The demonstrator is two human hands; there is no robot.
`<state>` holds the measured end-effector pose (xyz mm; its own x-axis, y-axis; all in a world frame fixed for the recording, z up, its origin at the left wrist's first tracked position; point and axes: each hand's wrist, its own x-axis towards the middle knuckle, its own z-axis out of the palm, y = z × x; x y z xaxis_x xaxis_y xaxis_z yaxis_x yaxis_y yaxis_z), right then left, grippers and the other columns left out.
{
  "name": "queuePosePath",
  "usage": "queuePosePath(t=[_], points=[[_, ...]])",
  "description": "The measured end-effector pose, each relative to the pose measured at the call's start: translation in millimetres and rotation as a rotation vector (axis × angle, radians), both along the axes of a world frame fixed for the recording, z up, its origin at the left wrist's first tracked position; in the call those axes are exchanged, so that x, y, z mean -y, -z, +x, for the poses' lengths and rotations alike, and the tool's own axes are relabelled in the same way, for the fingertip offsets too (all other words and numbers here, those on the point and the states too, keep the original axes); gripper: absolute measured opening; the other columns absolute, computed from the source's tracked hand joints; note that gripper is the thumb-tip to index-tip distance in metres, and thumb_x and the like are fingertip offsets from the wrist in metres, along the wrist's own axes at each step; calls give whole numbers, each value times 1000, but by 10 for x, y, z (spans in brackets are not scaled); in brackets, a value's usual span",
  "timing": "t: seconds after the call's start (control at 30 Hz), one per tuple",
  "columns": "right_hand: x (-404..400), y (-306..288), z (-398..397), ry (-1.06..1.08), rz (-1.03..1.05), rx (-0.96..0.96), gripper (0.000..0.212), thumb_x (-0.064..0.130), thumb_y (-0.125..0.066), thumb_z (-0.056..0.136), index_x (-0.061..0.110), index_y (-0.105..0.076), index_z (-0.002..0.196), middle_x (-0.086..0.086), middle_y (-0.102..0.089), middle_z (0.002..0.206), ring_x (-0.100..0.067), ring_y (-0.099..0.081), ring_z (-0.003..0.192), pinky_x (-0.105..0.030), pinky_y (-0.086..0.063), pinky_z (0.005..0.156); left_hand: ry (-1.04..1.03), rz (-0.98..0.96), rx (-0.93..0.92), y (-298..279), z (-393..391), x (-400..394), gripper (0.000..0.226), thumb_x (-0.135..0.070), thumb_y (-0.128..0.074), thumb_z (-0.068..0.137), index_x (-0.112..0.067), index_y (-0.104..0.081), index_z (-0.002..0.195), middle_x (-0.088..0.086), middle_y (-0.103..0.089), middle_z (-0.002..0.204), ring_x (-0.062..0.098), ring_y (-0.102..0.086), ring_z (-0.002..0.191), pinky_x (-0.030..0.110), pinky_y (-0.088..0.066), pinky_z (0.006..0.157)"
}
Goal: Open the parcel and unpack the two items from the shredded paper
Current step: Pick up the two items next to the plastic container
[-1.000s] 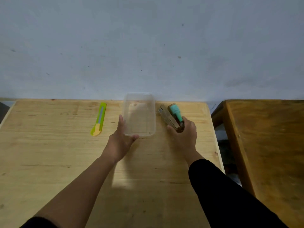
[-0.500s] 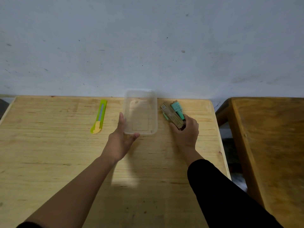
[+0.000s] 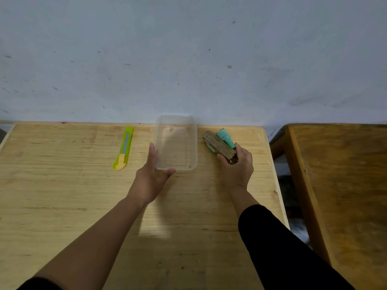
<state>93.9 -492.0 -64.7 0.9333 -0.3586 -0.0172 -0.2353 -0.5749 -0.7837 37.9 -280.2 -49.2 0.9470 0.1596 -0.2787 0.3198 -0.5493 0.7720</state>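
Observation:
A clear plastic container (image 3: 177, 122) stands empty near the table's far edge, in the middle. My left hand (image 3: 154, 174) grips its near left corner, thumb under the front rim. To the right, my right hand (image 3: 237, 167) is closed around the near ends of two items: a slim brown box (image 3: 217, 144) and a teal tube (image 3: 225, 138) lying beside it. Both items point away toward the wall. No shredded paper or parcel shows.
A green and yellow utility knife (image 3: 124, 147) lies left of the container on the light wooden table (image 3: 62, 195). A darker wooden table (image 3: 345, 185) stands to the right across a narrow gap. A grey wall rises behind.
Both hands keep the same holds. The brown box and the teal tube have shifted slightly under my right hand; the view has tilted a little.

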Motion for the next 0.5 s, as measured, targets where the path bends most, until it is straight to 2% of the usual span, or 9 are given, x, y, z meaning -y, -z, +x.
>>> queuePosePath(t=[0.1,0.2,0.3,0.4,0.5], points=[[-62,-117,-46,68,66,10,64,24,-72,77,14,-44,134,-8,-50,130,-18,-46,120,-23,-35,96,5,6,-8,-14,12,8,96,-37,-63,83,-33,11,144,0,-24,154,24,-31,137,36,-27,110],[-209,-275,-77,77,105,79,63,22,-73,76,14,-46,133,-7,-52,127,-14,-48,113,-30,-47,96,8,9,-33,-40,29,7,97,-37,-63,83,-30,12,144,5,-24,154,28,-33,136,39,-28,110],[-439,-393,-67,2,167,125,62,19,-75,74,14,-49,130,-1,-52,119,-6,-47,102,-12,-44,84,8,19,-35,-54,35,-13,99,-39,-63,82,-28,13,144,9,-22,154,29,-29,138,42,-27,112],[-717,-403,-13,-91,134,122,63,19,-77,70,12,-52,128,-5,-53,117,-7,-48,101,-12,-39,87,14,11,-37,-50,39,-51,99,-40,-63,82,-27,13,144,9,-22,154,28,-28,139,40,-27,112],[-906,-337,66,-158,71,90,63,21,-77,69,11,-53,126,-8,-53,116,-12,-48,102,-1,-28,82,23,-8,-29,-50,41,-64,99,-38,-64,82,-24,11,145,10,-25,153,28,-29,138,36,-27,110]])
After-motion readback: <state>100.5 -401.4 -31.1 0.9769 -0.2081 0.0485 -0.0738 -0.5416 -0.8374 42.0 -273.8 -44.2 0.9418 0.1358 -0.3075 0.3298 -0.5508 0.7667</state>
